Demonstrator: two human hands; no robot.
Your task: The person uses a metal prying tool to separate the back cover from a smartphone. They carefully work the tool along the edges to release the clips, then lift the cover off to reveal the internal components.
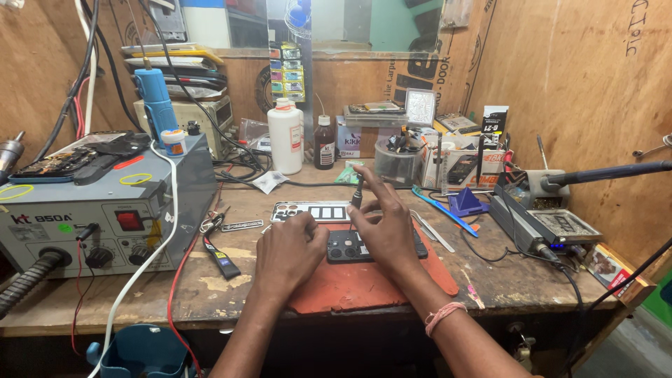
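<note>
A dark opened phone lies flat on a reddish work mat at the middle of the wooden bench. My left hand rests on the phone's left end with fingers curled over its edge. My right hand covers the phone's middle and right part and grips a thin dark tool that stands upright between thumb and forefinger. Just behind the phone lies a pale phone back cover with camera holes.
A grey rework station with a blue handpiece fills the left. A white bottle and a brown bottle stand at the back. A tool cup, boxes, a blue stand, tweezers and cables crowd the right.
</note>
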